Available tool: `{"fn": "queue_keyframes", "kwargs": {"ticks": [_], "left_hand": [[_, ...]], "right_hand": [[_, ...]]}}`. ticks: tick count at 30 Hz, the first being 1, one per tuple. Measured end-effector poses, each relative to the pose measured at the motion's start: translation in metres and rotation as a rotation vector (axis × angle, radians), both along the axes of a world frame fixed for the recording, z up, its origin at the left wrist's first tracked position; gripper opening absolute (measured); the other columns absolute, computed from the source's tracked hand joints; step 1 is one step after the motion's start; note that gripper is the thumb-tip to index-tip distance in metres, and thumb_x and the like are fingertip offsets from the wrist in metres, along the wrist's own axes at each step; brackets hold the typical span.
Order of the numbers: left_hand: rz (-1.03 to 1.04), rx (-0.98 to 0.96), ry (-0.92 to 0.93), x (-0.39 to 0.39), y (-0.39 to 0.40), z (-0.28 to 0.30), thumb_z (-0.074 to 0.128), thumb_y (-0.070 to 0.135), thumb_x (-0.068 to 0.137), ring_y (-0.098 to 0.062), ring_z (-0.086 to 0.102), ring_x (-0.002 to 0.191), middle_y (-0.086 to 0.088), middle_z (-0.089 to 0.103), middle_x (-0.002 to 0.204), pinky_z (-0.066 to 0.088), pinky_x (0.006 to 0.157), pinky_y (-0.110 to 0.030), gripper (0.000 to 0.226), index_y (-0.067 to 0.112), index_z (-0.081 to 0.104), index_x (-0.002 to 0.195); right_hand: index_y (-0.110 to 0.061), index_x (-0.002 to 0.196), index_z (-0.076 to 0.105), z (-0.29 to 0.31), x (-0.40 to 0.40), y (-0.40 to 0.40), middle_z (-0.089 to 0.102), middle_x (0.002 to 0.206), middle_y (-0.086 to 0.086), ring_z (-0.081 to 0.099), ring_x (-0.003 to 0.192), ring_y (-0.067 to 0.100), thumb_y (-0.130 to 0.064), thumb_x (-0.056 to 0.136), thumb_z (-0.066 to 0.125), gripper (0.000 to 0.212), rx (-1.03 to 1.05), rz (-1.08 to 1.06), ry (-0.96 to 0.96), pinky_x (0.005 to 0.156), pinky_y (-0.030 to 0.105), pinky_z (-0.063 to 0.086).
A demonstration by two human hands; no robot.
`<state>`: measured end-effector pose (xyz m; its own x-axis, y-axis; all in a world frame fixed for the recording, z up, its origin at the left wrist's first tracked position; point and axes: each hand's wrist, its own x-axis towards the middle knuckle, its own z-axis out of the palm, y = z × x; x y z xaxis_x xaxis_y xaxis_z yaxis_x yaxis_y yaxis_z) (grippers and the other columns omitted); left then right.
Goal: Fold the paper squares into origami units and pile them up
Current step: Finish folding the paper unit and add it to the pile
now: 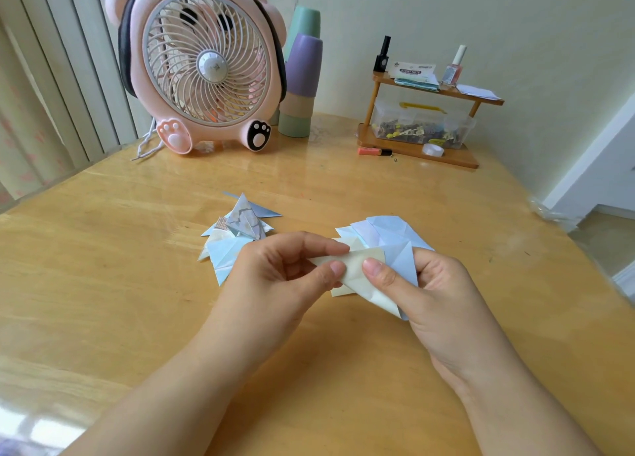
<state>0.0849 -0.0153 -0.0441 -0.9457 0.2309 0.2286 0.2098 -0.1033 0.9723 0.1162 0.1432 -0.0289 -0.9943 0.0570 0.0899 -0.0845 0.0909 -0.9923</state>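
Cream paper held over a wooden table

A pile of folded units is seen behind the left hand; the cream paper is pinched by it and the right hand, above pale blue sheets.

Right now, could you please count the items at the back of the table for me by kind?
Fans: 1, pink fan
Cup stacks: 2, nearer cup stack, farther cup stack
Nail polish bottles: 2, black bottle, pink bottle
Wooden shelves: 1, shelf
Tape rolls: 1, tape roll
Total: 7
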Motion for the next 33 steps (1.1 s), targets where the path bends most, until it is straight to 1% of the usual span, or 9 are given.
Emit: {"fn": "queue_keyframes", "kwargs": {"ticks": [4, 6, 9, 11, 14, 18, 21, 25, 33], "left_hand": [[0.009, -0.039, 0.027, 0.001, 0.002, -0.001, 0.074, 0.016, 0.079, -0.023, 0.063, 0.069, -0.007, 0.071, 0.075, 0.052, 0.076, -0.042, 0.021, 0.034, 0.073, 0.090], [-0.002, -0.055, 0.048, 0.003, 0.003, -0.001, 0.068, 0.022, 0.076, -0.030, 0.062, 0.076, -0.005, 0.070, 0.078, 0.052, 0.077, -0.044, 0.021, 0.036, 0.074, 0.091], [-0.010, -0.062, 0.032, 0.002, 0.003, -0.001, 0.069, 0.019, 0.081, -0.029, 0.062, 0.076, -0.004, 0.070, 0.079, 0.052, 0.079, -0.043, 0.019, 0.035, 0.074, 0.090], [-0.003, -0.069, 0.017, 0.001, 0.002, -0.002, 0.068, 0.009, 0.084, -0.020, 0.062, 0.070, -0.006, 0.070, 0.077, 0.052, 0.078, -0.040, 0.027, 0.034, 0.074, 0.090], [-0.033, -0.053, -0.001, 0.001, 0.001, -0.001, 0.066, 0.006, 0.082, -0.008, 0.061, 0.065, -0.003, 0.069, 0.070, 0.052, 0.071, -0.028, 0.025, 0.028, 0.076, 0.089], [-0.066, 0.022, -0.066, 0.001, 0.000, 0.000, 0.065, -0.001, 0.082, -0.007, 0.059, 0.060, 0.003, 0.062, 0.062, 0.048, 0.064, -0.014, 0.021, 0.014, 0.072, 0.094], [-0.065, 0.068, -0.103, 0.000, 0.000, 0.001, 0.066, -0.003, 0.079, -0.011, 0.061, 0.060, 0.001, 0.061, 0.061, 0.050, 0.066, -0.016, 0.024, 0.012, 0.069, 0.098], [-0.054, 0.116, -0.148, 0.000, 0.000, 0.001, 0.065, -0.003, 0.080, -0.014, 0.067, 0.063, -0.005, 0.070, 0.067, 0.053, 0.066, -0.018, 0.023, 0.011, 0.068, 0.098], [-0.017, 0.298, -0.286, -0.003, -0.003, 0.003, 0.055, -0.007, 0.087, -0.023, 0.072, 0.074, -0.019, 0.072, 0.079, 0.056, 0.063, -0.023, 0.024, 0.008, 0.065, 0.103]], "right_hand": [[-0.012, 0.075, 0.072, -0.001, -0.001, 0.000, 0.069, 0.065, -0.009, 0.062, 0.061, 0.001, -0.016, 0.083, 0.064, 0.012, 0.014, -0.018, -0.010, 0.057, 0.009, 0.043], [-0.014, 0.075, 0.072, -0.002, -0.001, 0.000, 0.071, 0.069, -0.007, 0.063, 0.064, 0.002, -0.015, 0.084, 0.065, 0.012, 0.007, -0.023, -0.014, 0.059, 0.011, 0.045], [-0.013, 0.078, 0.073, -0.003, -0.001, 0.000, 0.073, 0.075, -0.005, 0.065, 0.069, 0.004, -0.015, 0.083, 0.065, 0.010, 0.003, -0.024, -0.024, 0.062, 0.013, 0.047], [-0.012, 0.079, 0.074, -0.003, -0.002, 0.001, 0.073, 0.077, -0.003, 0.065, 0.070, 0.006, -0.016, 0.083, 0.065, 0.010, 0.011, -0.027, -0.026, 0.063, 0.014, 0.048], [-0.011, 0.079, 0.074, -0.003, -0.001, 0.001, 0.074, 0.077, -0.001, 0.066, 0.071, 0.007, -0.017, 0.082, 0.066, 0.010, 0.011, -0.023, -0.018, 0.064, 0.015, 0.048], [-0.011, 0.077, 0.073, -0.002, -0.002, 0.001, 0.072, 0.071, -0.005, 0.064, 0.067, 0.004, -0.015, 0.084, 0.064, 0.011, -0.012, -0.019, 0.004, 0.062, 0.012, 0.045], [-0.011, 0.079, 0.073, -0.004, -0.003, 0.001, 0.072, 0.075, -0.002, 0.065, 0.071, 0.007, -0.017, 0.084, 0.065, 0.012, -0.007, -0.034, 0.013, 0.065, 0.013, 0.046], [-0.011, 0.080, 0.073, -0.005, -0.005, 0.005, 0.074, 0.083, 0.004, 0.066, 0.075, 0.009, -0.027, 0.076, 0.067, 0.018, -0.006, -0.085, 0.014, 0.067, 0.013, 0.049], [-0.008, 0.077, 0.070, -0.006, -0.008, 0.012, 0.066, 0.078, 0.006, 0.057, 0.073, 0.011, -0.036, 0.070, 0.067, 0.029, 0.023, -0.179, 0.039, 0.066, 0.019, 0.044]]}}
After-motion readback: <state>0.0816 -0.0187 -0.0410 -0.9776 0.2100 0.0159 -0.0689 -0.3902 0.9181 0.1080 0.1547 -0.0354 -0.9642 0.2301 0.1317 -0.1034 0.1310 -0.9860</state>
